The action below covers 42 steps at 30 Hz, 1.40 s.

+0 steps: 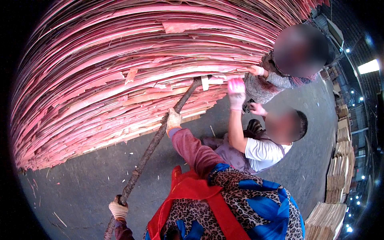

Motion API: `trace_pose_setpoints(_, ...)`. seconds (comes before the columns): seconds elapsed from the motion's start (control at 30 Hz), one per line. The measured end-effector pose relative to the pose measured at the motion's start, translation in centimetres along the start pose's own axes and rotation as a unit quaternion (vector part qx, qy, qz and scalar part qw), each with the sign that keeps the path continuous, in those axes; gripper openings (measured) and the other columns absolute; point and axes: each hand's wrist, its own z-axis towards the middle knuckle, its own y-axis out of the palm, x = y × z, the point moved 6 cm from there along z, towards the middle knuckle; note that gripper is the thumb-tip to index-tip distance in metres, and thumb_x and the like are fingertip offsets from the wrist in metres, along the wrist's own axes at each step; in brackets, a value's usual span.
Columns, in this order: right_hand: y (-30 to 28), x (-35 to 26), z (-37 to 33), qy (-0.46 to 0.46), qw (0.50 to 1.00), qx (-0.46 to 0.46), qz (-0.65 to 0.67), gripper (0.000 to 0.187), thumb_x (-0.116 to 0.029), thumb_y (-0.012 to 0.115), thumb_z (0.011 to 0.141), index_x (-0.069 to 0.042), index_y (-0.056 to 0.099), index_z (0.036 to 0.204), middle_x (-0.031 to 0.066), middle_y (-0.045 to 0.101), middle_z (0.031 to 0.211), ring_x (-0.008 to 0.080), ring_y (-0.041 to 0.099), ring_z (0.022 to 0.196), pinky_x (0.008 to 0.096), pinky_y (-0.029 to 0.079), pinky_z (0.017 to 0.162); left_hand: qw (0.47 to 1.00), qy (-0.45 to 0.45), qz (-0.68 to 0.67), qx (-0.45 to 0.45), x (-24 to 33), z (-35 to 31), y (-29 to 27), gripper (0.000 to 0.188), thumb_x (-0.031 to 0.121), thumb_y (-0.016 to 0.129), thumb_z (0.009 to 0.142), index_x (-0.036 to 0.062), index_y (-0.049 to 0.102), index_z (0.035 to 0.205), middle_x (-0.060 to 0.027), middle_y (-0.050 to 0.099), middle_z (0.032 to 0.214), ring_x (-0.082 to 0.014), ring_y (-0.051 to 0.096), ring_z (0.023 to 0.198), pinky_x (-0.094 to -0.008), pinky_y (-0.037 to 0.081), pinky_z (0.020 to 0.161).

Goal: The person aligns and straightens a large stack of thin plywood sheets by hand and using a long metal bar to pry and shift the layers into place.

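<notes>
A long, rough wooden pole point(139, 168) slants from the lower left up to the stack of pink-edged veneer sheets point(132, 80). My left hand point(119, 209), in a pale knit glove, is closed around its lower part. Farther up, my right hand point(174, 119), gloved too, grips the same pole. The pole's upper end meets the side of the stack beside a small pale strip point(205, 83). Whether the tip goes in between the sheets, I cannot tell. My purple sleeve, leopard-print clothing point(256, 200) and red cloth point(188, 186) show below.
To the right of the pole a co-worker in a white shirt point(262, 154) is low down, one gloved hand point(236, 90) raised at the stack. Another co-worker's hand point(258, 71) touches its far end. Scraps lie on the dark floor point(88, 188). Pale sheet stacks point(338, 176) line the right.
</notes>
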Motion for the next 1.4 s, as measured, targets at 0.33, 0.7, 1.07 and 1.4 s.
trace_pose_setpoints(0.33,0.0,0.1,-0.2,-0.006,1.0,-0.012,0.01,0.016,-0.017,0.058,0.082,-0.005,0.048,0.077,0.0062,0.048,0.056,0.0202,0.047,0.038,0.0372,0.047,0.038,1.0,0.001,0.017,-0.005,0.1,-0.1,-0.1,0.026,0.018,0.066,0.064,0.011,0.062,0.088,-0.0154,0.064,0.069,-0.037,0.064,0.067,-0.0402,0.05,0.06)
trace_pose_setpoints(0.7,0.2,0.7,0.0,0.013,1.0,-0.002,-0.001,0.018,-0.019,0.059,0.084,-0.006,0.048,0.079,0.0066,0.05,0.056,0.0194,0.048,0.04,0.0352,0.044,0.038,1.0,-0.01,-0.02,0.016,-1.3,-0.4,0.9,0.031,0.013,0.064,0.061,0.0133,0.062,0.092,-0.0139,0.063,0.068,-0.0374,0.062,0.065,-0.0421,0.05,0.06)
trace_pose_setpoints(1.07,0.1,0.1,0.1,0.016,1.0,-0.007,0.005,0.017,-0.016,0.058,0.083,-0.003,0.049,0.079,0.0072,0.05,0.055,0.0207,0.049,0.038,0.0366,0.045,0.036,1.0,-0.007,-0.003,0.007,-0.4,0.0,-0.2,0.032,0.013,0.063,0.059,0.0117,0.064,0.091,-0.0146,0.064,0.068,-0.0361,0.063,0.066,-0.0403,0.051,0.061)
trace_pose_setpoints(1.4,0.9,-0.9,-1.7,0.082,0.992,-0.057,0.081,0.016,-0.018,0.058,0.083,-0.004,0.05,0.083,0.0067,0.052,0.058,0.0206,0.049,0.041,0.038,0.047,0.041,0.995,-0.068,0.002,-0.072,-0.5,-5.7,-7.8,0.036,0.014,0.071,0.062,0.0074,0.063,0.097,-0.0107,0.066,0.072,-0.027,0.065,0.066,-0.033,0.051,0.061)
